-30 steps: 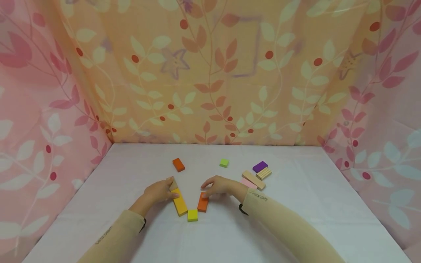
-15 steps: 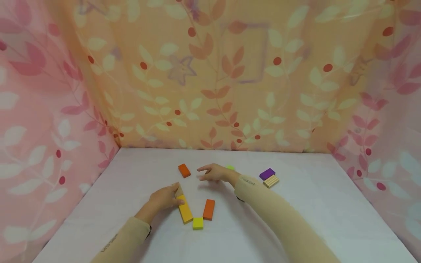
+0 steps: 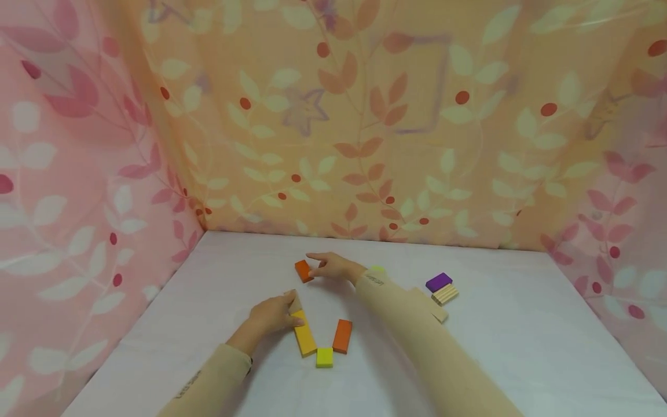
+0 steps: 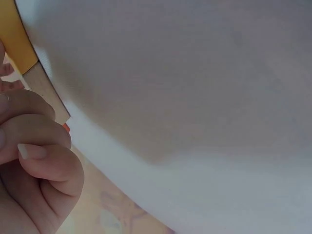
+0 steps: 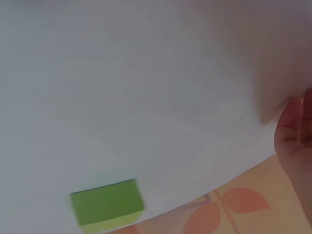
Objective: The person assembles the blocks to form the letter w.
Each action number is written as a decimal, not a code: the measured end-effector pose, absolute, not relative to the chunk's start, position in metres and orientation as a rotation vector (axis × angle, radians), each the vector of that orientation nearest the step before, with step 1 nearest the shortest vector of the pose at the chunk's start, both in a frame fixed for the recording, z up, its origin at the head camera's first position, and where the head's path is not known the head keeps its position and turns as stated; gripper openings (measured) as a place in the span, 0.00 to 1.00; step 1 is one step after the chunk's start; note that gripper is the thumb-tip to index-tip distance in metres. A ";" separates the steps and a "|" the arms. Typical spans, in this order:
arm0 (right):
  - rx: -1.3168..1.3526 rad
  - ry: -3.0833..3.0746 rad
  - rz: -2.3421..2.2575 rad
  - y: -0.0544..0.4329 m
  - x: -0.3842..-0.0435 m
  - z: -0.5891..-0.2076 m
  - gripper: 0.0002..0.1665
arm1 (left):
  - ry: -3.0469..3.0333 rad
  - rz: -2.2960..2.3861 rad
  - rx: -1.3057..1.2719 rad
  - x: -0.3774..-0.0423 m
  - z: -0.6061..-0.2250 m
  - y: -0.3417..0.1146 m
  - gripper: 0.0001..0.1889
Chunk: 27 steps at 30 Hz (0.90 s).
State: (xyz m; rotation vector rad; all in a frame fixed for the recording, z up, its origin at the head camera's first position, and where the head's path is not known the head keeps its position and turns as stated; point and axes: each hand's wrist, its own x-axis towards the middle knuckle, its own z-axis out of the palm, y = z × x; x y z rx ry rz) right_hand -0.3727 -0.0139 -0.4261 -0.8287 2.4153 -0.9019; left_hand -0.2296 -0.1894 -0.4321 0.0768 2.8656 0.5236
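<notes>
My left hand (image 3: 271,315) holds a long yellow block (image 3: 306,339) and the plain wooden piece (image 3: 297,302) at its far end, thumb on the yellow one and fingertips by the wood. In the left wrist view its fingers are curled beside the wooden piece (image 4: 46,87). My right hand (image 3: 333,266) reaches over the far orange block (image 3: 302,271), index finger stretched out and thumb near the block's right side; contact is unclear. A yellow-green block (image 3: 325,358) lies at the near end of the yellow one, with another orange block (image 3: 342,336) slanting off its right corner.
A purple block (image 3: 439,282), a ridged wooden block (image 3: 445,295) and a wooden plank (image 3: 440,313) lie to the right, the plank partly behind the right sleeve. A green block (image 5: 107,202) sits near the table's back edge. Patterned cloth walls enclose the white table.
My right hand has left the near orange block and moved away and leftward to the far orange block. The left hand keeps its place on the yellow block. The head view has shifted.
</notes>
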 end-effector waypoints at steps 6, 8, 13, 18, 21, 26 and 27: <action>-0.825 2.480 -0.824 -0.028 -0.375 -0.430 0.37 | 2.885 0.486 0.081 -0.230 -0.432 -0.188 0.41; -0.806 2.486 -0.808 -0.031 -0.375 -0.430 0.37 | 2.893 0.474 0.088 -0.229 -0.432 -0.189 0.41; -0.771 2.500 -0.754 -0.036 -0.377 -0.432 0.37 | 2.908 0.460 0.121 -0.229 -0.431 -0.188 0.41; -0.752 2.512 -0.693 -0.037 -0.381 -0.433 0.36 | 2.909 0.453 0.109 -0.230 -0.432 -0.186 0.41; -0.734 2.505 -0.730 -0.037 -0.381 -0.434 0.33 | 2.907 0.459 0.100 -0.230 -0.433 -0.186 0.41; -0.645 2.489 -0.928 -0.032 -0.375 -0.435 0.28 | 2.911 0.471 0.103 -0.229 -0.435 -0.187 0.42; -0.633 2.498 -0.949 -0.032 -0.373 -0.435 0.29 | 2.910 0.474 0.103 -0.229 -0.436 -0.187 0.42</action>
